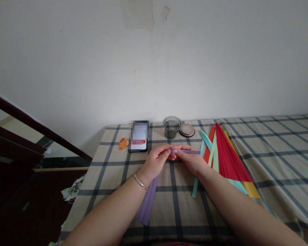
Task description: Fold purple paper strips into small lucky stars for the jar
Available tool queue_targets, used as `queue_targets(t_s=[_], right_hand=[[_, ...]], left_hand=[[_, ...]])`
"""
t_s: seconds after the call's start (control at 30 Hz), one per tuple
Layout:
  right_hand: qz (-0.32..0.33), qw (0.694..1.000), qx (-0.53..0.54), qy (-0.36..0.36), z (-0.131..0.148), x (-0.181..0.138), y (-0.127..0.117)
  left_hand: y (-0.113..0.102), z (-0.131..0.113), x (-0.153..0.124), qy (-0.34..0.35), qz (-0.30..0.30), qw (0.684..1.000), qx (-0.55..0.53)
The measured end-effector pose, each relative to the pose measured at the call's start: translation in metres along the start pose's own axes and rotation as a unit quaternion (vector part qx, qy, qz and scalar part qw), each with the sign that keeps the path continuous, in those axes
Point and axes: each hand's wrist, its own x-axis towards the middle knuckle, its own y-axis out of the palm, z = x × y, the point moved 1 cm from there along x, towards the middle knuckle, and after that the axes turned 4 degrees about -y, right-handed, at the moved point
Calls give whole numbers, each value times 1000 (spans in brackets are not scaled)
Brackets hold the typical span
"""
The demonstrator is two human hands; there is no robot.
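1. My left hand (pixel 159 157) and right hand (pixel 191 160) met above the checked cloth (pixel 164 205), fingertips close together, both pinching one purple strip (pixel 191 152) between thumb and fingers.
2. The strip looked like paper, so I judged it very light, limp along its length, and easy to crease or tear; it seemed unlikely to slip from dry fingers.
3. The best hold appeared to be a gentle thumb-and-forefinger pinch near the bunched end, leaving the tail loose.
4. It was narrow, flat and matt, its tail pointing right across my right hand; my fingers hid the exact shape of the pinched end.
5. More purple strips (pixel 147 205) lay fanned beside my left wrist.
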Motion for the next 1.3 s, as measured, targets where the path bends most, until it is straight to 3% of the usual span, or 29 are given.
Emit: queue_targets(t_s=[0.37, 0.53, 0.73, 1.07, 1.3], right_hand=[[5, 1000, -15, -14, 8, -2, 6], [0, 1000, -9, -10, 4, -2, 4], [-12, 1000, -1, -8, 1, 0, 4], [-38, 999, -10, -12, 3, 0, 4], [-42, 999, -29, -10, 2, 0, 5]], left_hand=[[-3, 4, 0, 31, 20, 995, 92], [-2, -1, -3, 70, -6, 988, 135], [-1, 0, -4, 85, 3, 987, 137], [-3, 4, -5, 80, -58, 976, 195], [-4, 6, -4, 76, -65, 974, 202]])
